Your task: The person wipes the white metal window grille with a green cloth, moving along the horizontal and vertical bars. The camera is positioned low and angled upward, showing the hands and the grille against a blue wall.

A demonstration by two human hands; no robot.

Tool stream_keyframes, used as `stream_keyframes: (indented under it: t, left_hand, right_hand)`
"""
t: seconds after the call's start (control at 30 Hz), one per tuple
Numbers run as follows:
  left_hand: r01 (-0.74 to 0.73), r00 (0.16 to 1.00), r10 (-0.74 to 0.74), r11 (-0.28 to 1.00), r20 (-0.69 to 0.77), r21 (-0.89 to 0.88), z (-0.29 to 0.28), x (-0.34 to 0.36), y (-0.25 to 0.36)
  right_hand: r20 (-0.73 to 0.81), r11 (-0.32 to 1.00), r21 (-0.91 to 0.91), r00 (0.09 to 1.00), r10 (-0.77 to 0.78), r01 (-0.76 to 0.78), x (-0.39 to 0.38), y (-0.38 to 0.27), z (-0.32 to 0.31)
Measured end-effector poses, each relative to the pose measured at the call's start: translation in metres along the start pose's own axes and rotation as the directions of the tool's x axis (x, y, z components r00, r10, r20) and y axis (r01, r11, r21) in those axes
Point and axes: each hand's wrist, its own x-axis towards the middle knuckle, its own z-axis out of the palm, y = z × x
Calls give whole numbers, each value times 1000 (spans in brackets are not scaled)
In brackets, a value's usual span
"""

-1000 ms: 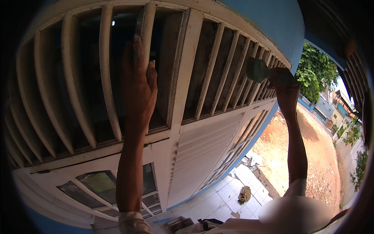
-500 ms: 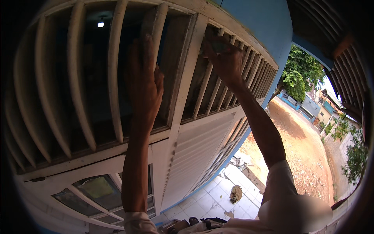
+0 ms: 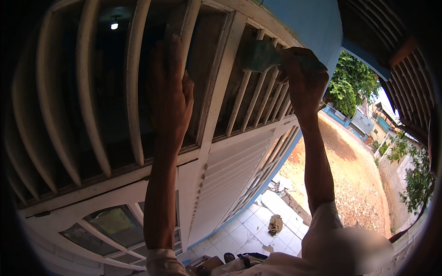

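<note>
My left hand [image 3: 172,101] is raised against the slats of the large louvred vent [image 3: 133,92], its fingers stretched upward beside one pale slat [image 3: 188,30] and its thumb apart. It holds nothing that I can see. My right hand [image 3: 304,76] is closed round the handle of a green brush-like tool [image 3: 263,56]. The tool's broad, flat end points left, in front of the narrower slats [image 3: 248,99] of the smaller vent. Shade blurs its tip, and I cannot tell whether it touches the wood.
A white post [image 3: 223,76] divides the two vents. Below are a paned door or window [image 3: 115,225] and a white slatted panel [image 3: 235,175]. A crumpled brown cloth [image 3: 275,225] lies on white floor tiles [image 3: 248,225]. Bare ground [image 3: 345,170] and a tree [image 3: 350,85] stand to the right.
My right hand has moved right, away from the post, and now more of the green brush-like tool shows. My left hand stays almost where it was on the slats.
</note>
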Motion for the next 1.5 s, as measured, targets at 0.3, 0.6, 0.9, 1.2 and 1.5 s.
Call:
stream_keyframes:
  t: [0.3,0.6,0.9,1.2,1.5]
  left_hand:
    - [-20,1000,20,999,9,44,-11,4,2]
    - [-89,995,88,996,-54,-13,4,1,-8]
    - [-70,997,70,997,-11,-39,0,2,-6]
    - [-104,994,103,994,-45,-31,-1,5,-9]
    - [-99,995,100,995,-26,26,0,3,-2]
  right_hand:
    - [-43,855,-317,895,-444,410,16,39,34]
    - [409,933,-323,866,288,-159,-22,48,37]
    - [553,889,-445,815,175,111,-12,20,-13]
    - [646,652,-593,763,34,473,-36,29,-44]
    - [325,967,-232,929,176,-102,-69,104,-6]
